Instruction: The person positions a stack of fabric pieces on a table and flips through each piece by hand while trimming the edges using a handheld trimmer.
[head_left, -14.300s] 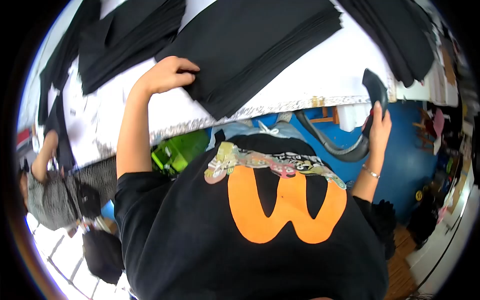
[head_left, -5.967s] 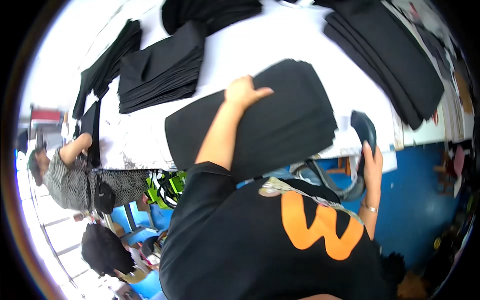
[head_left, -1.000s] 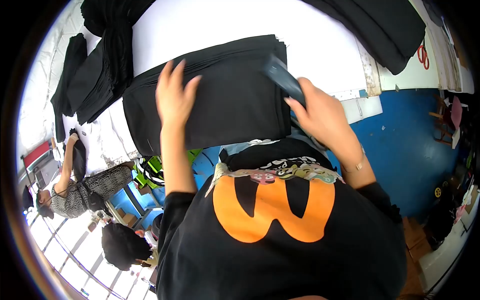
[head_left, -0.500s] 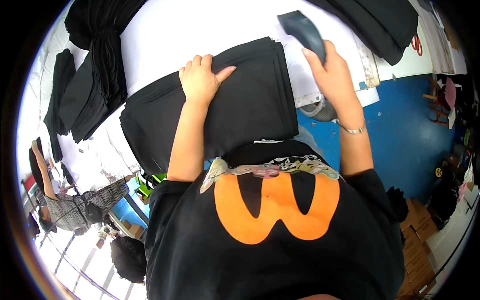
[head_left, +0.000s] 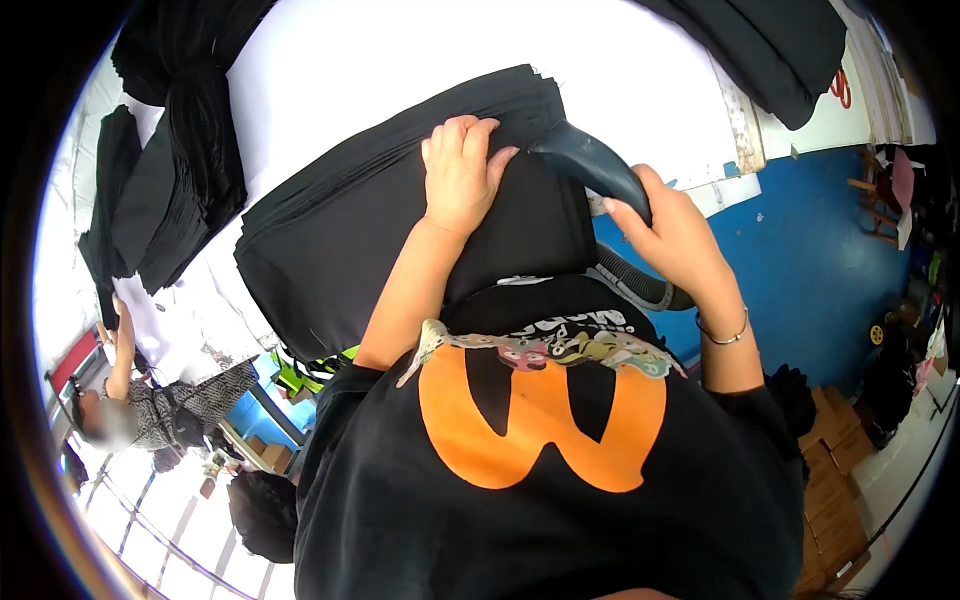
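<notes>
Nozzle (head_left: 595, 165) in right hand (head_left: 680, 230), fingers clamped round it, points up-left across black cloth stack (head_left: 535, 210), right of frame centre. Left hand (head_left: 460, 180) rests on stack, thumb apart.

The black cloth stack (head_left: 540, 210) lies flat at the near edge of the white table (head_left: 640, 80) — thin layers fanned along its far side. A curved, dark, glossy hand tool (head_left: 595, 165) slants across its right end — tip pointing left.
</notes>
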